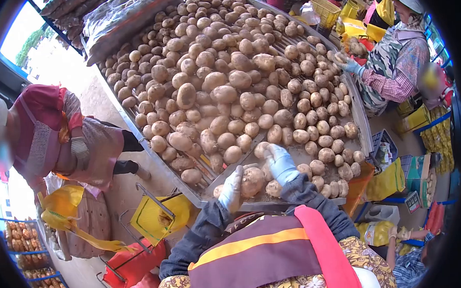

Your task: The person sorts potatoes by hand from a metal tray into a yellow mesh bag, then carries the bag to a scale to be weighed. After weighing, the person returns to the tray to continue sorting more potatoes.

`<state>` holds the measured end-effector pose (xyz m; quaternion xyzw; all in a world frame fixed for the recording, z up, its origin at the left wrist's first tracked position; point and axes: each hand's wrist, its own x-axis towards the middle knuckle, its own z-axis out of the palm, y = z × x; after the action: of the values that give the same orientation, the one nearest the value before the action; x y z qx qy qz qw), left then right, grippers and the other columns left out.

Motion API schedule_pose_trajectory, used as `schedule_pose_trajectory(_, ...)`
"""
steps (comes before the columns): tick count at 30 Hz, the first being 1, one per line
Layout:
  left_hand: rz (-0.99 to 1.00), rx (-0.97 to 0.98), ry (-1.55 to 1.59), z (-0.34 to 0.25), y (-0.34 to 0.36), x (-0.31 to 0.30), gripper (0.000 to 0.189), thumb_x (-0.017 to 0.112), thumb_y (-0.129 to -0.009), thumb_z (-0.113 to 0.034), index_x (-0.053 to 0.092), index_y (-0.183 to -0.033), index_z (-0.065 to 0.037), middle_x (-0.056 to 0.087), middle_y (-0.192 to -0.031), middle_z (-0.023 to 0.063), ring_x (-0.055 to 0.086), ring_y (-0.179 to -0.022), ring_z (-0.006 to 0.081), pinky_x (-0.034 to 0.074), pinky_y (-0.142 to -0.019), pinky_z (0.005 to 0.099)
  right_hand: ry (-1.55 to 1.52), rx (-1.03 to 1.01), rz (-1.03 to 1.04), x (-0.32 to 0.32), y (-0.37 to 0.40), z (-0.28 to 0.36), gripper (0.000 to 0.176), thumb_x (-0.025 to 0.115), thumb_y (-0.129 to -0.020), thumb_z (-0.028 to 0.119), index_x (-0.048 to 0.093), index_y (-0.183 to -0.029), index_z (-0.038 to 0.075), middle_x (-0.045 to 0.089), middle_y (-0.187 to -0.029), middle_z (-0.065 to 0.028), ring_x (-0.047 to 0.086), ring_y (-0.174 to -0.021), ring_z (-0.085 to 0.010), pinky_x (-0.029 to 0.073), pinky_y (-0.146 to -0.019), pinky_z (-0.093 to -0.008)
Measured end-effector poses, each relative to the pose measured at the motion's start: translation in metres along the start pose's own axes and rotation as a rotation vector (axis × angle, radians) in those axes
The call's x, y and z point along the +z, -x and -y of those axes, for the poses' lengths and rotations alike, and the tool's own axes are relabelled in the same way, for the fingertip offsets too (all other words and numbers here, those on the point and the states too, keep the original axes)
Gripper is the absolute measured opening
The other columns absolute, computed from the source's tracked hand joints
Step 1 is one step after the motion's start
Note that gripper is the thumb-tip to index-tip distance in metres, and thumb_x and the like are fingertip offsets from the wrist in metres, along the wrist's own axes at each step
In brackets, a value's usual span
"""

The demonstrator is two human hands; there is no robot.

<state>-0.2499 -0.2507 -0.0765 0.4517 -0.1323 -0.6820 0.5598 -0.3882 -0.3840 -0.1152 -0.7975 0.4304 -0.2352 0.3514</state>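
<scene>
- Lower centre: the gloved left hand [231,188] is open against a big potato [253,182].
- Beside it: the gloved right hand [282,165] grips a smaller potato [262,150].

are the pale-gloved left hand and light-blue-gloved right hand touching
Apart: the head view shows a gap between the left hand and the right hand, with a large, round brown potato in it.
</scene>
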Motion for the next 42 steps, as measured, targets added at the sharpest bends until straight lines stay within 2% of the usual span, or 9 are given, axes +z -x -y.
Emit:
schedule_pose_trajectory(7, -0.152, 0.236, 0.377, -0.020, 0.091, -0.108, 0.061, 0.052, -0.091, -0.059, 0.049, -0.130, -0.012, 0.061, -0.119, 0.0157, 0.062, -0.109, 0.0342, 0.055, -0.084, 0.0514, -0.101, -0.029, -0.175, -0.027, -0.013, -0.088, 0.023, 0.061, -0.091, 0.014, 0.064, -0.111, 0.003, 0.066, -0.107, -0.0165, 0.061, -0.102, -0.0318, 0.047, -0.093, -0.0394)
schedule_pose_trajectory(13, -1.059, 0.346, 0.312, 0.011, 0.207, -0.270, 0.036, 0.057, -0.091, -0.055, 0.059, -0.112, -0.027, 0.062, -0.104, -0.0016, 0.061, -0.089, 0.0209, 0.056, -0.071, 0.0420, -0.056, 0.019, -0.179, -0.032, -0.030, -0.125, 0.021, 0.057, -0.094, 0.012, 0.063, -0.109, -0.001, 0.065, -0.109, -0.0135, 0.060, -0.101, -0.0241, 0.047, -0.093, -0.0351)
schedule_pose_trajectory(21, -1.302, 0.277, 0.404, 0.039, 0.242, -0.316, 0.024, 0.058, -0.094, -0.045, 0.058, -0.104, -0.023, 0.060, -0.108, -0.0005, 0.058, -0.095, 0.0199, 0.055, -0.068, 0.0410, 0.149, -0.093, -0.050, -0.017, -0.054, -0.057, 0.024, 0.058, -0.093, 0.012, 0.062, -0.113, 0.000, 0.063, -0.112, -0.0154, 0.059, -0.105, -0.0289, 0.046, -0.095, -0.0372)
schedule_pose_trajectory(24, -1.119, 0.372, 0.203, 0.136, 0.250, -0.459, 0.028, 0.060, -0.095, -0.035, 0.058, -0.114, -0.016, 0.060, -0.110, 0.0057, 0.058, -0.099, 0.0215, 0.053, -0.079, 0.0377, 0.197, -0.126, -0.053, -0.011, -0.064, -0.037, 0.023, 0.058, -0.091, 0.009, 0.062, -0.112, 0.001, 0.064, -0.111, -0.0145, 0.060, -0.105, -0.0285, 0.046, -0.094, -0.0370)
schedule_pose_trajectory(25, -1.418, 0.549, 0.026, 0.127, 0.232, -0.438, 0.046, 0.065, -0.092, -0.026, 0.052, -0.128, 0.000, 0.060, -0.113, 0.0097, 0.057, -0.104, 0.0214, 0.048, -0.091, 0.0333, 0.177, -0.125, -0.076, -0.013, -0.068, -0.037, 0.023, 0.059, -0.090, 0.008, 0.063, -0.112, 0.001, 0.064, -0.110, -0.0143, 0.060, -0.104, -0.0285, 0.046, -0.094, -0.0368)
schedule_pose_trajectory(29, -1.783, 0.266, -0.658, 0.032, 0.227, -0.354, 0.046, 0.066, -0.088, -0.018, 0.052, -0.128, 0.000, 0.056, -0.122, 0.0159, 0.053, -0.115, 0.0281, 0.042, -0.100, 0.0382, -0.041, -0.136, -0.134, -0.005, -0.085, -0.024, 0.032, 0.064, -0.088, 0.013, 0.059, -0.118, 0.002, 0.060, -0.116, -0.0171, 0.058, -0.106, -0.0316, 0.045, -0.097, -0.0380)
schedule_pose_trajectory(31, -1.657, 0.519, -0.941, -0.004, 0.200, -0.314, 0.048, 0.067, -0.083, -0.014, 0.053, -0.127, 0.000, 0.053, -0.126, 0.0188, 0.050, -0.120, 0.0322, 0.040, -0.104, 0.0414, 0.277, -0.343, -0.007, 0.006, -0.086, 0.003, 0.047, 0.069, -0.085, 0.020, 0.055, -0.127, 0.005, 0.054, -0.127, -0.0186, 0.051, -0.117, -0.0350, 0.041, -0.102, -0.0386)
schedule_pose_trajectory(35, -1.165, 0.826, -1.424, -0.052, 0.118, -0.211, 0.055, 0.072, -0.075, -0.015, 0.054, -0.126, -0.004, 0.049, -0.130, 0.0203, 0.042, -0.125, 0.0407, 0.033, -0.107, 0.0489, 0.682, -0.092, 0.275, 0.040, -0.073, 0.051, 0.063, 0.064, -0.085, 0.043, 0.046, -0.141, 0.020, 0.032, -0.149, -0.0192, 0.024, -0.140, -0.0408, 0.022, -0.109, -0.0631)
schedule_pose_trajectory(42, -0.152, 0.489, -1.869, -0.007, 0.010, -0.080, 0.083, 0.071, -0.077, -0.042, 0.035, -0.147, -0.018, 0.024, -0.154, 0.0179, 0.021, -0.144, 0.0374, 0.010, -0.115, 0.0595, 0.777, -0.325, 0.611, 0.001, 0.019, 0.007, 0.059, 0.061, -0.081, 0.058, 0.054, -0.134, 0.033, 0.026, -0.155, -0.0092, 0.010, -0.145, -0.0425, 0.006, -0.108, -0.0720)
